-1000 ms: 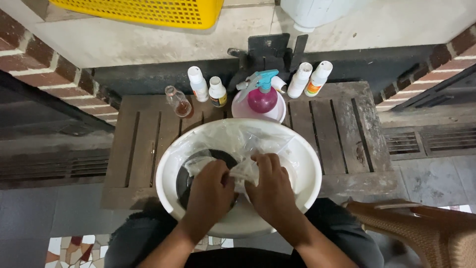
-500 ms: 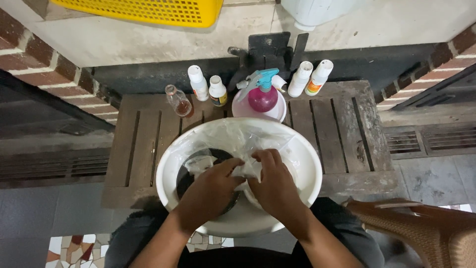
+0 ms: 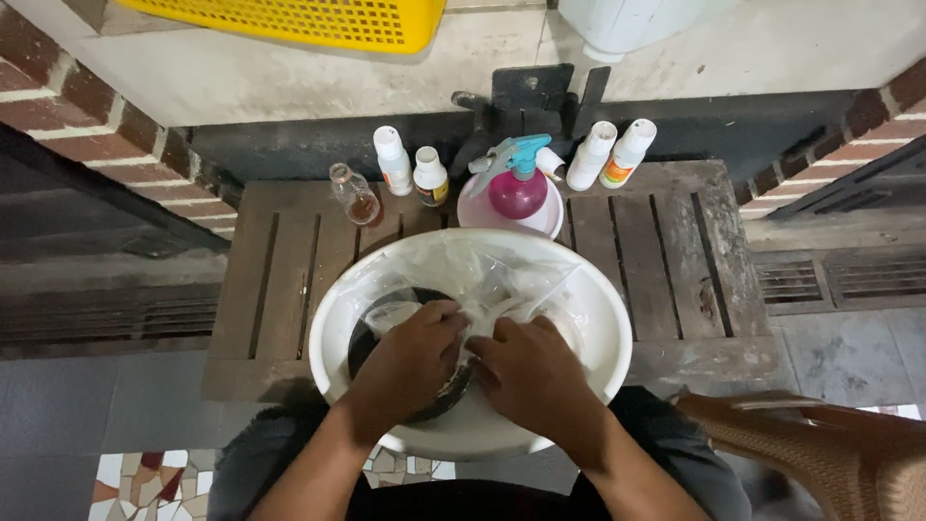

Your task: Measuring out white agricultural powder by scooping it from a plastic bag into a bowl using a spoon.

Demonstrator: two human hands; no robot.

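Observation:
A large white basin [image 3: 608,318] sits on a weathered wooden table [image 3: 666,241] in front of me. Inside it lies a clear plastic bag [image 3: 482,275] and a dark round object [image 3: 371,333], partly hidden under my hands. My left hand [image 3: 410,362] rests on the dark object, fingers curled around the bag's edge. My right hand [image 3: 531,376] grips the crumpled plastic next to it. Both hands meet at the middle of the basin.
Behind the basin stand a pink spray bottle [image 3: 518,188] in a small white bowl, several white bottles [image 3: 394,159], and a small glass bottle [image 3: 353,195]. A yellow crate [image 3: 318,19] sits on the ledge beyond. A wicker chair [image 3: 830,444] is at lower right.
Both hands have shifted slightly within the basin, working the plastic bag; the left hand has closed in toward the right over the dark object.

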